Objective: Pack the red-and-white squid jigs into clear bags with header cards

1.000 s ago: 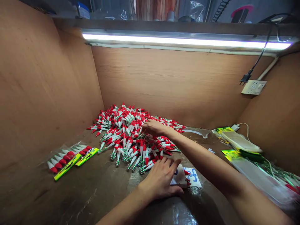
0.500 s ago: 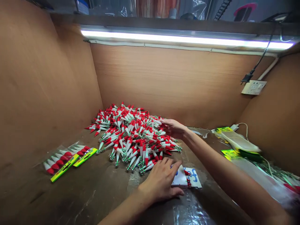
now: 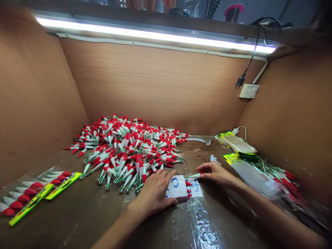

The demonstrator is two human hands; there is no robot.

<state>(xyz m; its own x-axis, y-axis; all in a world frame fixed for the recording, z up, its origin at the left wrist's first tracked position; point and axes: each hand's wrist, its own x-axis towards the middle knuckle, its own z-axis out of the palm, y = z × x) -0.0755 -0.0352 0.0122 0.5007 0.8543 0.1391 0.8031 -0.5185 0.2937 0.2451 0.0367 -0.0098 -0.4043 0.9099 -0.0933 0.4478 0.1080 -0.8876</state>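
My left hand (image 3: 157,189) steadies a small white box (image 3: 178,186) with blue marking, its thumb along the front edge and its fingers over the left and far side. Red tips of squid jigs poke out of the box's right end, above a white card (image 3: 196,189) with blue writing. Just right of the box, my right hand (image 3: 214,172) pinches a squid jig (image 3: 194,176), white body towards the box. A large heap of red-and-white squid jigs (image 3: 129,148) with green hook crowns lies beyond my left hand.
Packs of jigs with yellow header strips (image 3: 32,204) lie at the left. Clear plastic bags (image 3: 255,180) with yellow tops and more jigs (image 3: 287,186) sit at the right. Wooden walls (image 3: 155,83) enclose the bench; a plug (image 3: 240,81) hangs near a socket (image 3: 249,91).
My right hand has come back from the heap's right side towards me, now with a squid jig beside the box's right end. My left hand stays on the box. The view has turned right.
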